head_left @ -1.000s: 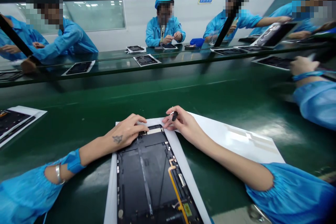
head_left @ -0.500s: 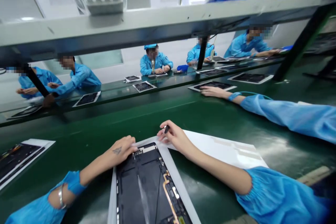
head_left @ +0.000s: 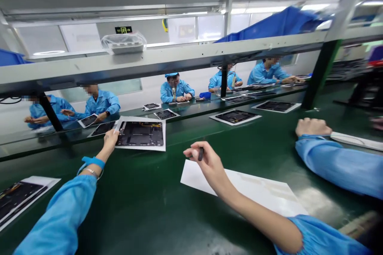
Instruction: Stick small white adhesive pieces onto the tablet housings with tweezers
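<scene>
My left hand [head_left: 110,139] reaches out far over the green bench and is closed on the left edge of an opened tablet housing [head_left: 140,133]. The housing is black inside, with an orange flex cable along its far side, and has a white sheet under it. Closer to me, my right hand [head_left: 208,161] is curled around a small black stick-like tool [head_left: 200,153], mostly hidden by the fingers. Below that hand a blank white sheet [head_left: 257,189] lies on the bench, partly covered by my forearm.
Another opened tablet [head_left: 22,199] lies at the left edge. More tablets on white sheets [head_left: 235,116] rest along the far side. A co-worker's closed hand [head_left: 313,126] is at the right. Above runs a shelf beam [head_left: 179,55] on a dark green post [head_left: 320,75]. Several people sit opposite.
My left hand has carried the tablet housing from in front of me to the far side, turning it sideways. My right hand keeps the black tool. The co-worker's hand has drawn back right.
</scene>
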Tool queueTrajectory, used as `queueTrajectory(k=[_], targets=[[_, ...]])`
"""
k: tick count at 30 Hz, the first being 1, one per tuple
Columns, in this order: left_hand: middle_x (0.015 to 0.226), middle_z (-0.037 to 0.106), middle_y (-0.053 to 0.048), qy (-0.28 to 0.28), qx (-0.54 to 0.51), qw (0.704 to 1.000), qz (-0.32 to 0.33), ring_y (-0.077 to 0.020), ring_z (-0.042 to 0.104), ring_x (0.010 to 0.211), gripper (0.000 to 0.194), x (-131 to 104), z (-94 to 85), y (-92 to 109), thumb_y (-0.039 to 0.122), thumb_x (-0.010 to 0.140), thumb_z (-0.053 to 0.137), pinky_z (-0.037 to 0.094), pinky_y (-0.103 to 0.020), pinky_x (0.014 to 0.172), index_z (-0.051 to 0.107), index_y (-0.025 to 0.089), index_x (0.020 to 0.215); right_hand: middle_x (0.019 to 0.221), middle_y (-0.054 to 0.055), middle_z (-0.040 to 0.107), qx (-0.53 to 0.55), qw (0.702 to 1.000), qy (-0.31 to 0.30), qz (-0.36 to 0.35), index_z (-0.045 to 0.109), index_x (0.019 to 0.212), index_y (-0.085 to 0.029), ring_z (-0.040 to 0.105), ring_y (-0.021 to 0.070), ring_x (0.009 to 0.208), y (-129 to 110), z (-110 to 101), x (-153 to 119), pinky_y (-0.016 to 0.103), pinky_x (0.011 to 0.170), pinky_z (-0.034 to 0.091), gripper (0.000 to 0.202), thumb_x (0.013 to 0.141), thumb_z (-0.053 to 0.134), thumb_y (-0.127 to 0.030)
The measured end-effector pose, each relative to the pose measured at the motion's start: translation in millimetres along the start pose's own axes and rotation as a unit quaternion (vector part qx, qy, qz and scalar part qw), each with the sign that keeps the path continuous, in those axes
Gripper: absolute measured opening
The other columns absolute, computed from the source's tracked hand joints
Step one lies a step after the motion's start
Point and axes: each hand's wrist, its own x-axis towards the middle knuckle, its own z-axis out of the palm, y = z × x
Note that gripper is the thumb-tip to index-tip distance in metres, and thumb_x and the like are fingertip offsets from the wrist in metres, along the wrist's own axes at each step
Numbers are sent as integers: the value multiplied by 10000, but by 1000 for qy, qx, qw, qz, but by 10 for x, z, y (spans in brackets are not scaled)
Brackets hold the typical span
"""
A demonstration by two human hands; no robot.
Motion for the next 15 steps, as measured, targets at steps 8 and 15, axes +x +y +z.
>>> queueTrajectory(k=[8,15], targets=[[1328,510,-183,68,44,997,21,-350,503,1229,411,-186,180,192,301,964,559,456,-541,967,496,131,1333,950,91,728,-16,999,-34,28,511,983,-234,685,232,930,39,13,-13,402,832,539,343,922,508,-572],[1307,555,-98,-96,60,879,463,-226,575,1115,272,-1043,-87,677,354,979,557,509,-425,947,589,238,1223,922,80,726,-27,999,-19,43,509,971,-232,689,234,911,172,9,62,401,791,541,305,899,542,-526]])
